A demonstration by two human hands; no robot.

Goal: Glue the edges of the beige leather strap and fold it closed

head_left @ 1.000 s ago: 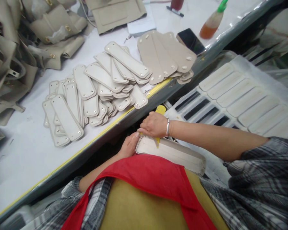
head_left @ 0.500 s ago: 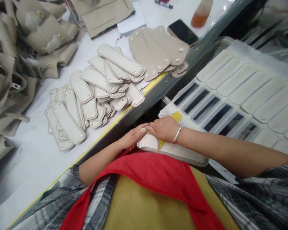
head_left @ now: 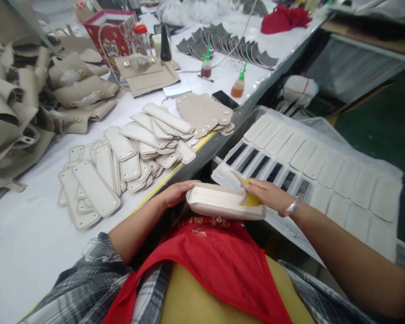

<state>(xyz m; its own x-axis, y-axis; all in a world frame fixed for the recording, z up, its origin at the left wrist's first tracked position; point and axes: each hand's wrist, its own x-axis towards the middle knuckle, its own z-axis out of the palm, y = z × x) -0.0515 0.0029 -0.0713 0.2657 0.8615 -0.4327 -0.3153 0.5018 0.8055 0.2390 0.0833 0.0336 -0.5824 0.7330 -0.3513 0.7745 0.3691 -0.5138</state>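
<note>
Head view: 1 camera, facing down over a red apron (head_left: 219, 270) to 2 hands.
Shell: the pale shell (head_left: 209, 196) is held above the apron, between the table (head_left: 23, 256) and the rack (head_left: 222, 173).
Left hand: the left hand (head_left: 180, 192) is closed on the shell's left end, fingers at the far rim; its thumb cannot be made out.
Right hand: the right hand (head_left: 266, 193) grips a yellow scraper (head_left: 251, 199), its blade against the shell's pale face near the right end.
Handling: probably light and fairly stiff, with thinner edges that could bend or mark; the 2 rounded ends seem the safest hold.
Long axis: left to right across the body, right end slightly nearer the person; pale face up.
Strips: studded strips (head_left: 96, 186) lie heaped on the table, left of the shell.
</note>
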